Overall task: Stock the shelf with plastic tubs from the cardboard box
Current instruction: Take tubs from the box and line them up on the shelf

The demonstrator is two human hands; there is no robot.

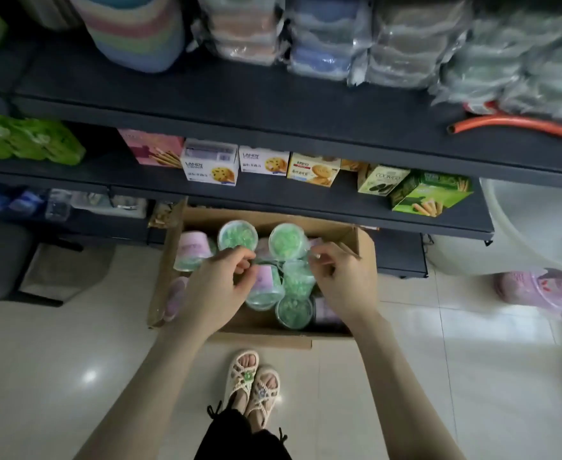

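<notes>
Left hand, right hand over cardboard box, fingers curled, grip unclear; we pinch green tubs by rims.

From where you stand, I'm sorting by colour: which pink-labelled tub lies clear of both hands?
The pink tub at the cardboard box's far left corner, tipped on its side. The other pink-labelled tub sits right beside the left hand's fingers.

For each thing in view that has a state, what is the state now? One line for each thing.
cardboard box: open, on the floor, holding many tubs.
green tubs: lidded, some upright, some tilted.
pink tub: lying on its side.
left hand: fingers curled over the tubs; grip unclear.
right hand: fingers curled over the tubs; grip unclear.
biscuit boxes: closed, on the shelf.
</notes>
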